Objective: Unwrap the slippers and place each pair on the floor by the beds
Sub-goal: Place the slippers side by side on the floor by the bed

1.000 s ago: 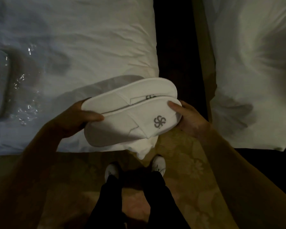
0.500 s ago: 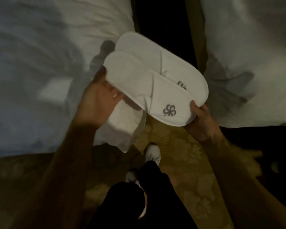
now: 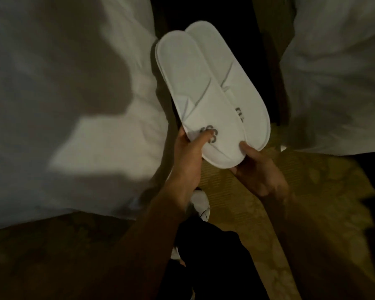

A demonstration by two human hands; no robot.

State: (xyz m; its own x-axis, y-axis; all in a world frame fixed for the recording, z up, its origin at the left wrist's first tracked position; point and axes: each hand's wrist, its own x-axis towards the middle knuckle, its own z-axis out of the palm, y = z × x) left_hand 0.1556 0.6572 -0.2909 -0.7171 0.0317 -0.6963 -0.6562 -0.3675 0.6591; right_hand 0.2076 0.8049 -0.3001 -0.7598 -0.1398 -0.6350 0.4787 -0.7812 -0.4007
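Observation:
A pair of white slippers (image 3: 206,89) with grey logos lies stacked side by side in my hands, unwrapped, heels pointing away into the dark gap between the two beds. My left hand (image 3: 188,161) grips the toe end of the near slipper, thumb pressed over its logo. My right hand (image 3: 258,167) holds the toe end from below on the right, thumb on top. The slippers hang in the air above the patterned carpet (image 3: 312,191).
A white-sheeted bed (image 3: 63,105) fills the left, another bed (image 3: 338,72) the right, with a narrow dark gap (image 3: 258,40) between them. My black trouser legs (image 3: 210,256) and a white shoe (image 3: 200,202) stand on the carpet below my hands.
The slippers have swung from lying crosswise to pointing lengthwise away from me. My left hand slid from the heel end to the toe end. The view has shifted toward the gap.

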